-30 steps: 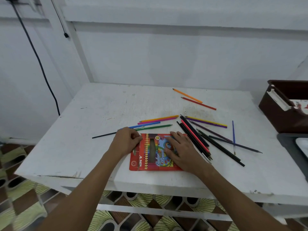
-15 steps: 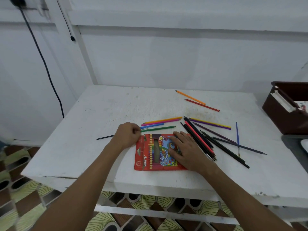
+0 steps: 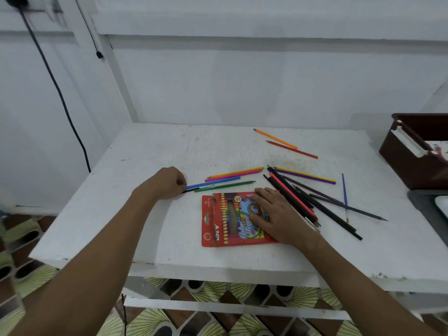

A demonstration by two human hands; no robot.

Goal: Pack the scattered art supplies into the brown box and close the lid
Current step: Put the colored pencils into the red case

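The brown box [image 3: 417, 156] stands open at the worktop's [image 3: 150, 229] right edge, well apart from the scattered pencils. The red pencil packet [image 3: 225, 220] lies flat near the front edge, where it was half a second ago, and the right hand [image 3: 278, 214] still rests on its right half with fingers spread flat. The left hand [image 3: 168, 183] has slid away from the packet's top-left corner toward the worktop's left edge; its grip is now curled round the near ends of the black pencil [image 3: 191, 189] and blue pencil [image 3: 213, 182], just behind the green pencil [image 3: 225, 186]. The dark pencil pile [image 3: 303, 202] by the right hand is unchanged.
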